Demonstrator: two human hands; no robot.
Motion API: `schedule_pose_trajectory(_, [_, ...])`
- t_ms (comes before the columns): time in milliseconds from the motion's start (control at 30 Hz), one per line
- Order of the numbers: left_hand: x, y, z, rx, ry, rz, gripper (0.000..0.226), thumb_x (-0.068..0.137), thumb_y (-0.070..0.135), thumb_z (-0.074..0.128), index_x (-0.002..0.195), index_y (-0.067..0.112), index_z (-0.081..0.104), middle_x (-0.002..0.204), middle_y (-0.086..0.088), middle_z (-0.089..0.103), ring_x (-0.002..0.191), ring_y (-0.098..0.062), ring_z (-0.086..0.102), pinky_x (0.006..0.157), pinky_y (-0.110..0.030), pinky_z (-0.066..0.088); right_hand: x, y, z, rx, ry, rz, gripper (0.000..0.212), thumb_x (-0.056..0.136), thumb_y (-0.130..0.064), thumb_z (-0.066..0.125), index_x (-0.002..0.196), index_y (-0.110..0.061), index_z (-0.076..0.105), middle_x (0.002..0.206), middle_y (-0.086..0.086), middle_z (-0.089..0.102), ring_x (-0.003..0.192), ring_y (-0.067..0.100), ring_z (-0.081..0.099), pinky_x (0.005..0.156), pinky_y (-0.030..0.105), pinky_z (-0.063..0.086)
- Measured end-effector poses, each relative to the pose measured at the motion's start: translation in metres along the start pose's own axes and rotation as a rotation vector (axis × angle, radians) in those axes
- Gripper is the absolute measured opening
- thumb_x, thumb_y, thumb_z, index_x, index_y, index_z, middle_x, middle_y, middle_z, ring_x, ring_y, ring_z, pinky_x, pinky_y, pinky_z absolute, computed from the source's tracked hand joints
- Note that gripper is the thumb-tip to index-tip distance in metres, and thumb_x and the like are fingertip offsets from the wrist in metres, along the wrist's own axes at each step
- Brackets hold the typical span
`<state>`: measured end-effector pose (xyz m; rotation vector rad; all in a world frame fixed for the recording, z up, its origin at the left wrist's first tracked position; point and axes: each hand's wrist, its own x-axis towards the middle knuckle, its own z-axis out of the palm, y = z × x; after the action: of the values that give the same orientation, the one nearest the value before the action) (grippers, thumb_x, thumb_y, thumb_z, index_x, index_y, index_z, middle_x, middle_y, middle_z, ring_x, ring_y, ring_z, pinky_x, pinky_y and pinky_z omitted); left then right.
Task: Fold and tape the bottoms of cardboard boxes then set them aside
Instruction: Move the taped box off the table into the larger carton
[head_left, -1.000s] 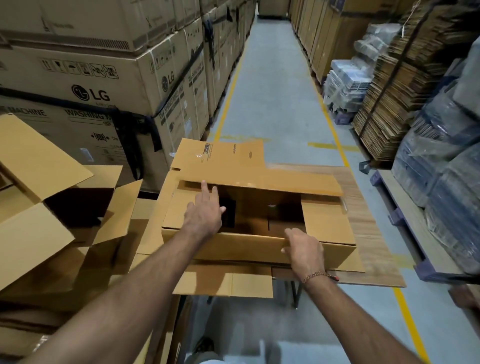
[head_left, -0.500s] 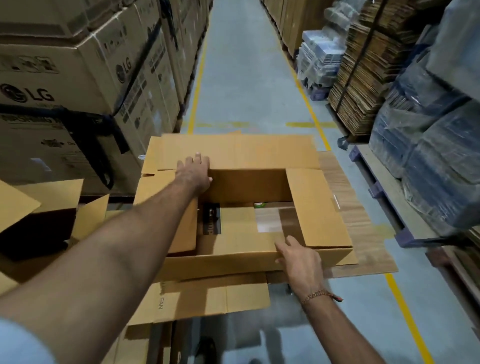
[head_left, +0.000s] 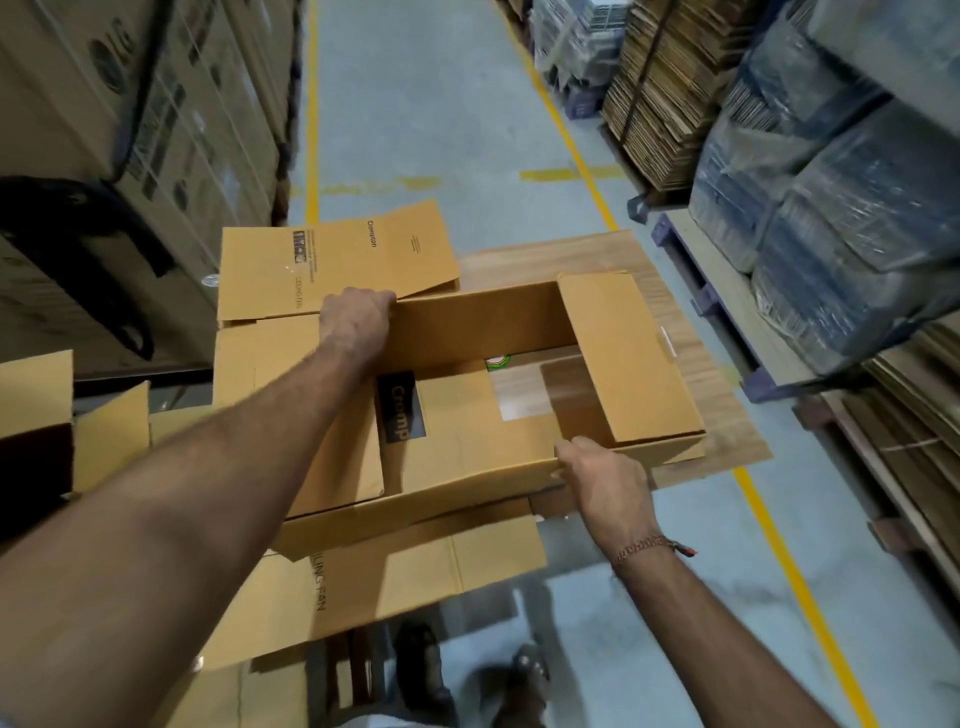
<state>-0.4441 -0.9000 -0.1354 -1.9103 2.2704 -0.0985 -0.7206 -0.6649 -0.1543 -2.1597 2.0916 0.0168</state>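
1. Since half a second ago, when my left hand (head_left: 356, 319) lay flat on the far flap, its fingers (head_left: 382, 300) have curled over the far wall's top edge and grip it beside that far flap (head_left: 332, 270), which now lies tipped outward.
2. My right hand (head_left: 605, 478) holds the near wall as it did, fingers hooked over the rim and thumb outside.
3. I judge the fold has gone backward or been reset: of the four flaps only the two short ones, the left flap (head_left: 337, 447) and the right flap (head_left: 628, 358), lean inward, so taping is some way off.
4. The box (head_left: 467, 332) sits on the worktop (head_left: 727, 436), a wood-grain board, and overhangs its near left edge.
5. It is plain brown corrugated card, matte, with crisp creases; a glossy strip of clear tape shows inside its base.
6. The near flap (head_left: 405, 566) hangs outward toward me, printed with lettering.
7. Beyond stand tall printed cartons (head_left: 130, 130) to the left and strapped bundles of flat cardboard (head_left: 660, 104) to the right.
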Motion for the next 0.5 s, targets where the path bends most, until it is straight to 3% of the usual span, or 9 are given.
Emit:
schedule_pose_trajectory(133, [-0.01, 0.003, 0.0, -0.019, 0.003, -0.014, 0.023, 0.108, 0.024, 0.05, 0.131, 0.023, 0.055, 0.119, -0.006, 0.068, 0.106, -0.027, 0.063, 0.092, -0.044, 0.053, -0.001, -0.006, -0.008, -0.029, 0.005, 0.022, 0.013, 0.094, -0.02, 0.07, 0.089, -0.026, 0.059, 0.08, -0.006, 0.057, 0.06, 0.019, 0.064, 0.051, 0.028, 0.029])
schedule_pose_trajectory(233, [-0.017, 0.011, 0.002, -0.011, -0.007, -0.046, 0.046, 0.099, 0.02, 0.062, 0.141, 0.018, 0.044, 0.14, -0.011, 0.056, 0.129, -0.031, 0.053, 0.113, -0.051, 0.04, -0.003, -0.007, -0.011, -0.046, -0.011, 0.036, 0.008, 0.099, -0.02, 0.062, 0.097, -0.027, 0.059, 0.088, -0.006, 0.059, 0.069, 0.017, 0.066, 0.056, 0.026, 0.032])
schedule_pose_trajectory(300, [-0.025, 0.017, -0.004, 0.036, -0.046, -0.056, 0.085, 0.093, 0.012, 0.066, 0.162, 0.012, 0.017, 0.168, -0.021, 0.022, 0.155, -0.037, 0.023, 0.127, -0.058, 0.016, -0.004, -0.004, -0.011, -0.035, -0.036, 0.045, 0.01, 0.099, -0.021, 0.063, 0.097, -0.029, 0.057, 0.09, -0.007, 0.06, 0.071, 0.017, 0.067, 0.057, 0.026, 0.035])
schedule_pose_trajectory(367, [-0.033, 0.021, -0.016, 0.065, -0.066, -0.111, 0.106, 0.089, 0.003, 0.068, 0.166, 0.013, -0.006, 0.171, -0.023, -0.013, 0.16, -0.041, -0.005, 0.127, -0.061, 0.005, -0.002, 0.0, -0.012, -0.025, -0.073, 0.02, 0.011, 0.1, -0.024, 0.064, 0.099, -0.03, 0.054, 0.092, -0.008, 0.059, 0.074, 0.016, 0.069, 0.058, 0.028, 0.037])
schedule_pose_trajectory(433, [-0.04, 0.015, -0.033, 0.028, -0.068, -0.165, 0.107, 0.088, -0.001, 0.07, 0.166, 0.017, 0.0, 0.17, -0.022, -0.021, 0.159, -0.042, -0.004, 0.126, -0.061, 0.015, 0.0, 0.003, -0.018, -0.065, -0.17, -0.039, 0.011, 0.102, -0.03, 0.062, 0.109, -0.028, 0.054, 0.099, -0.006, 0.058, 0.084, 0.019, 0.069, 0.062, 0.031, 0.042])
schedule_pose_trajectory(500, [-0.049, 0.005, -0.055, -0.112, -0.036, -0.269, 0.088, 0.092, 0.003, 0.07, 0.162, 0.018, 0.02, 0.172, -0.017, -0.012, 0.154, -0.042, 0.022, 0.116, -0.058, 0.041, 0.003, 0.006, -0.026, -0.123, -0.235, -0.093, 0.039, 0.101, -0.057, 0.051, 0.127, -0.027, 0.054, 0.113, -0.002, 0.061, 0.096, 0.024, 0.069, 0.071, 0.036, 0.048])
